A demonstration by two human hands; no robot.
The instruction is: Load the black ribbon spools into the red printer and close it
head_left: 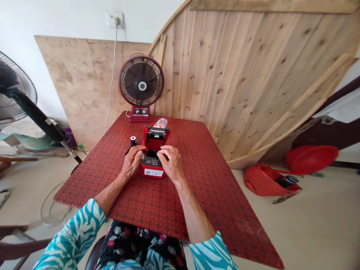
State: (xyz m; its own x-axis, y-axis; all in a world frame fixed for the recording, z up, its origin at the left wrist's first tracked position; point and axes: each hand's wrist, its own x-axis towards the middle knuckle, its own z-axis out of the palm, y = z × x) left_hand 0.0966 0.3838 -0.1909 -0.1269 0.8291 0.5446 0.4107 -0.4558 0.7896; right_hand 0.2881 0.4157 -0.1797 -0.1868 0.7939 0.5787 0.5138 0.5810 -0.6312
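A red thermal receipt printer stands near the middle of the table, its lid raised and its paper compartment open. My left hand rests on the printer's left side, fingers curving over the rim. My right hand is curled over the right side, fingertips at the compartment opening, and they hide part of it. A small black roll stands upright just left of the raised lid. A thin black item pokes out by my left fingers. Behind the printer lies a clear plastic bottle.
The red patterned table ends against plywood and plank boards. A maroon desk fan stands at its far edge, with a white cord rising to a wall socket. A standing fan is at left. A red basin and red bag lie on the floor.
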